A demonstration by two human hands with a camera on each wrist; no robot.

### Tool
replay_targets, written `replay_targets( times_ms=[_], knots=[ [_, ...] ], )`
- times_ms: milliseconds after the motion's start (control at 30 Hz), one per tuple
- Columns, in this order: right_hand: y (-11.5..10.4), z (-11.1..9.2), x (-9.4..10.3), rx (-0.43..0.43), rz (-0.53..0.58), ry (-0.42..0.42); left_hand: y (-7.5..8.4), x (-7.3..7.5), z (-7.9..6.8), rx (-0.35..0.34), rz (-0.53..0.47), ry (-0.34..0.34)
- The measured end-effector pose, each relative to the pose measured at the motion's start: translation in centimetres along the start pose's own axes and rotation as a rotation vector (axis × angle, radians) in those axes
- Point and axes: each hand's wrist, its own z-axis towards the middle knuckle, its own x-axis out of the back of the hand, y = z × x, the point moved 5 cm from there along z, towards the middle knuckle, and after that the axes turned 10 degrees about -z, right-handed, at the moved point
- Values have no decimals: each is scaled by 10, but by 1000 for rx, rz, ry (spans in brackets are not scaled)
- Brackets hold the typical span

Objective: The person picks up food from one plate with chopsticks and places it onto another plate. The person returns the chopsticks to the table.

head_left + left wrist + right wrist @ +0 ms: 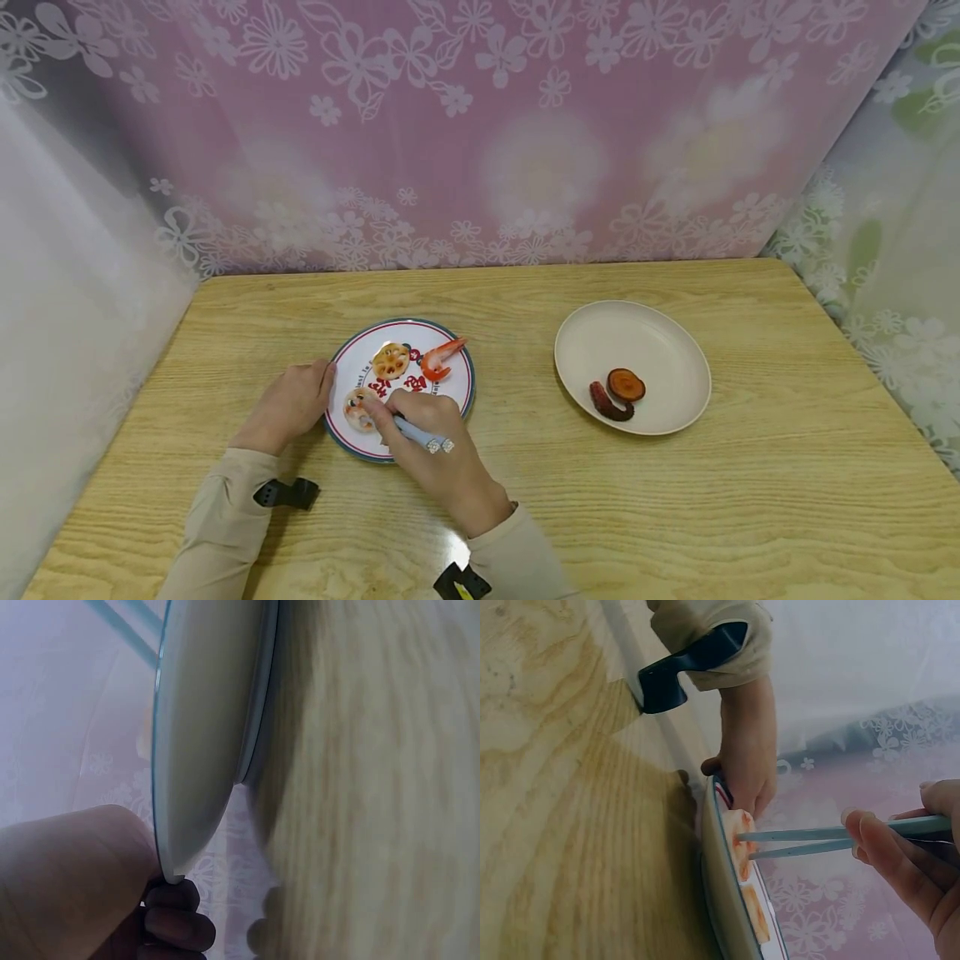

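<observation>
My left hand [294, 403] pinches the left rim of a white plate [345, 367] with blue and red edging, thumb above and fingers below, as the left wrist view shows. In my right hand [435, 446] is a pair of pale blue chopsticks [802, 835] with glittering ends. Their tips touch a pale round slice [358, 410] with holes, like lotus root, lying at the plate's left side. A browned lotus root slice [391, 361] and an orange shrimp [441, 362] lie farther back on this plate. My right hand hides the plate's near right part.
To the right stands a cream plate [637, 321] bearing a dark red curled tentacle piece [609, 405] and a round orange-brown slice [626, 385]. Both plates sit on a wooden table [517, 500]. Floral curtains [480, 150] hang behind it and along its sides.
</observation>
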Motion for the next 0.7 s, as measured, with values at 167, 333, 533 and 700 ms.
replay_targets(
  times_ms=[167,333,533,700],
  knots=[
    [-1,-1,-3,22,-52,0,0,-1,0,1,0,-7],
    [0,-1,-3,42,-53,-9,-1,-1,0,9,3,-14],
    [3,0,0,7,-46,0,-1,0,1,3,4,-16],
    [3,2,7,-17,-4,24,-1,-1,1,-4,11,-12]
  ],
)
